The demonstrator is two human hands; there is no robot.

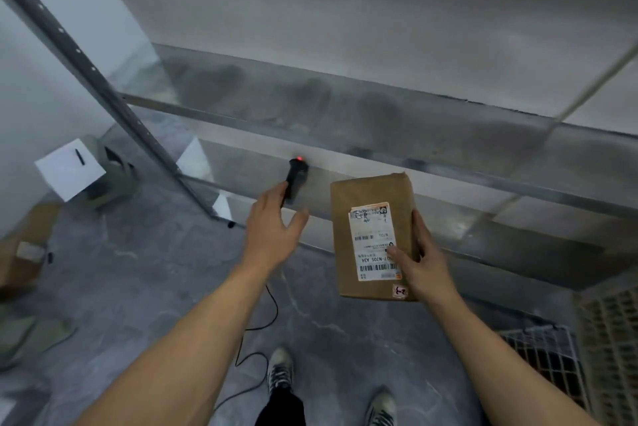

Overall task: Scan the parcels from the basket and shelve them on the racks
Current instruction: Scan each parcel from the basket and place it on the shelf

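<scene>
Right at the rack's [345, 135] front edge, my right hand [426, 263] grips the brown parcel [373, 194], label [374, 242] up, reading "N705 A34". Left hand [272, 232] is on the scanner [296, 177], red light lit, can't tell if it's properly gripping. Scan step, I'd say: next, aim at the barcode [378, 267].

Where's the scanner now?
Head view, centre: the black handheld scanner sits at the grey metal shelf edge, beyond the left hand, left of the brown paper parcel.
</scene>
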